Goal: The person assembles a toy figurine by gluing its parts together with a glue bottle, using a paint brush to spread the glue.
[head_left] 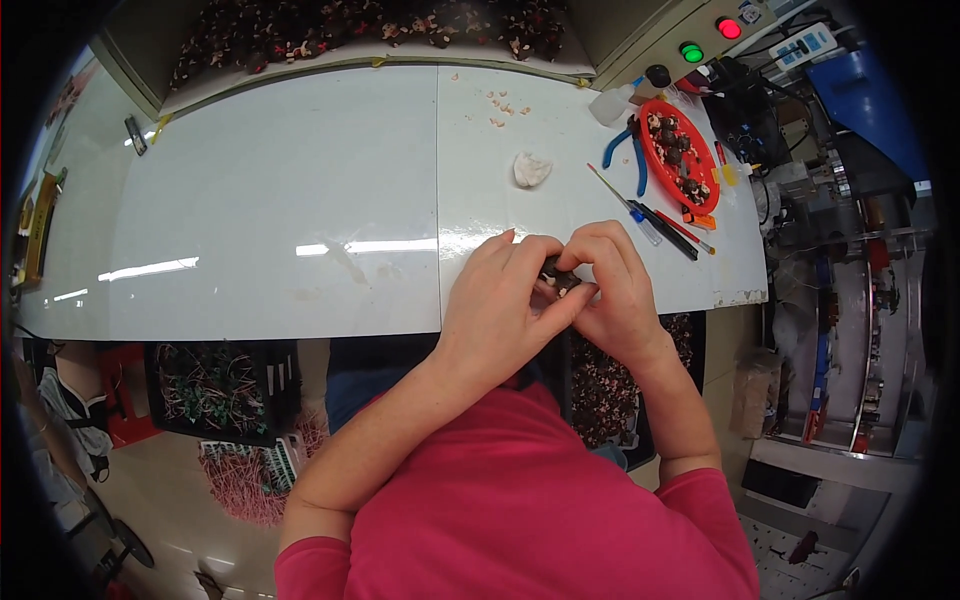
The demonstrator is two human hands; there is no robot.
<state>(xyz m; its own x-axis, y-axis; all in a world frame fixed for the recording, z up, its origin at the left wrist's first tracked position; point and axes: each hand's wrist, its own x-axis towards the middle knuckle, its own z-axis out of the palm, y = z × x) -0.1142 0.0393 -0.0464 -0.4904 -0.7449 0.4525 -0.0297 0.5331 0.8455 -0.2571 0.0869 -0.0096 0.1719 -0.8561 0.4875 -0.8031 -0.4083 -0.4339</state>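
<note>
Dark brown and cream, a small, lumpy part (567, 281) sits grasped between the left hand (495, 305) and the right hand (620, 295) above the glossy white desk's (280, 180) near edge, seemingly mid-handling, the next move calling for steady, two-handed fingertip control.

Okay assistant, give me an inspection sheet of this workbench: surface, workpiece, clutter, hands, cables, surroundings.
Surface: white tabletop, glossy, light glare, faint smudges.
Workpiece: small dark part, partly hidden by fingers.
Clutter: crumpled white wad, blue-handled pliers, red tray of dark parts, toward the right.
Hands: left hand and right hand both hold the part.
Cables: pinkish wires below the table, left.
Surroundings: red lamp and green lamp lit, upper right.
</note>
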